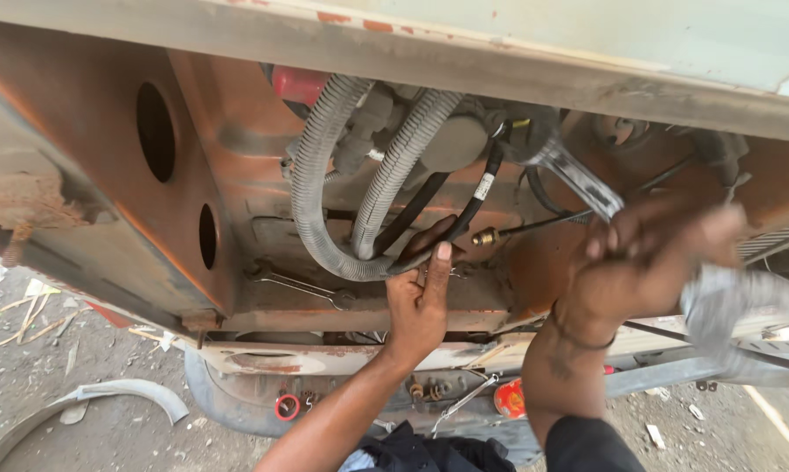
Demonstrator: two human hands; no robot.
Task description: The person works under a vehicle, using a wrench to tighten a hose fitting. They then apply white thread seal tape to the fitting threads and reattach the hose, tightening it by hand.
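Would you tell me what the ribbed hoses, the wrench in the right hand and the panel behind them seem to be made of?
The ribbed hoses look like grey corrugated plastic or rubber, matte and dusty. The wrench in the right hand looks like bare polished steel, with bright glints. The panel seems painted sheet metal, its orange-brown coat flaking and rusty. The left hand touches a black hose, probably rubber.

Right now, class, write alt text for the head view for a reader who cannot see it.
Two bare hands work in a rusty vehicle underbody: the right hand grips a large metal wrench, while the left hand touches a black hose beside two grey corrugated hoses. A smaller spanner lies on the ledge.
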